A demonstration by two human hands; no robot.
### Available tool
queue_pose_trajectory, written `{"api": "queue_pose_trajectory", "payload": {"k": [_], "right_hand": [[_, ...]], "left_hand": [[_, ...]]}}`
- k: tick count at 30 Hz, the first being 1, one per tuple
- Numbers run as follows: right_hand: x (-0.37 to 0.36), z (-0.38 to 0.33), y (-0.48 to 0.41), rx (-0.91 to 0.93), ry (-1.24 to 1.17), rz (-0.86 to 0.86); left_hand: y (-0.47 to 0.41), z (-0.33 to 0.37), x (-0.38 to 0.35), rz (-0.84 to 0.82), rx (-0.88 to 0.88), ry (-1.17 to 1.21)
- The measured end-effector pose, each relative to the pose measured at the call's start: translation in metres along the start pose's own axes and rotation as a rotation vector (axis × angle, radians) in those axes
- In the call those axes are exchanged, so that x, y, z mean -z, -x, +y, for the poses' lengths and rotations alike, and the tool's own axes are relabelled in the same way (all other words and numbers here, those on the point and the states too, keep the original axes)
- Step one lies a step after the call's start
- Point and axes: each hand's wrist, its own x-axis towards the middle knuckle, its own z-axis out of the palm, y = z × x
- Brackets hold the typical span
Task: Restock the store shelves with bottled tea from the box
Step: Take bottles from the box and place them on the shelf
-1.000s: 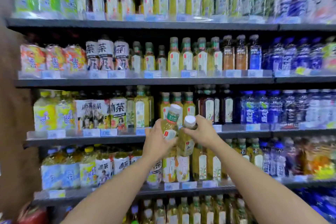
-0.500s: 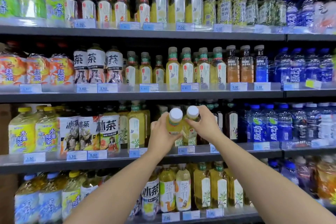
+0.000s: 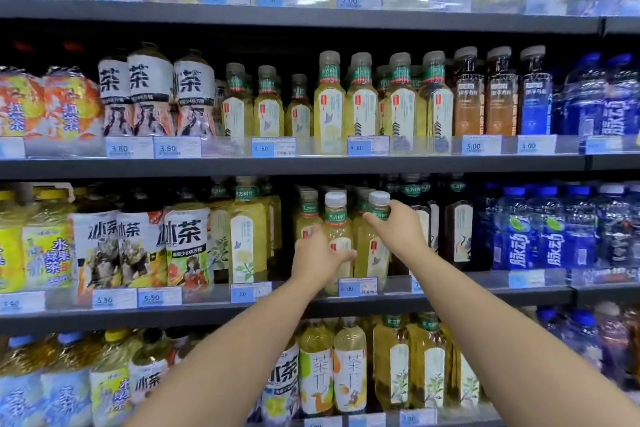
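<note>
Two yellow tea bottles with white caps stand upright side by side at the front of the third shelf [image 3: 485, 291]. My left hand [image 3: 317, 258] grips the lower body of the left bottle [image 3: 336, 218]. My right hand [image 3: 398, 230] holds the right bottle [image 3: 372, 253] round its neck, just under the cap. Both bottles sit behind a blue price tag [image 3: 358, 287]. More bottles of the same tea [image 3: 308, 215] stand behind and to the left of them. The box is not in view.
Shelves above and below are packed with drinks. Yellow tea with a flower label [image 3: 247, 236] stands left of my hands, dark tea bottles [image 3: 459, 229] right of them, blue water bottles [image 3: 554, 229] farther right. Iced tea bottles [image 3: 187, 239] fill the left.
Both hands have carried the two bottles up and forward from in front of the lower shelf onto the third shelf. The view has moved closer to the shelves.
</note>
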Motion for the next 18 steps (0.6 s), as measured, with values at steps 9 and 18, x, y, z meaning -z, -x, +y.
{"api": "queue_pose_trajectory", "payload": {"k": [9, 18], "right_hand": [[-0.027, 0.013, 0.010, -0.106, 0.220, -0.128], [-0.022, 0.010, 0.006, -0.096, 0.197, -0.076]], "left_hand": [[-0.011, -0.011, -0.020, -0.011, -0.052, -0.067], [-0.003, -0.013, -0.020, -0.144, -0.062, -0.078]]}}
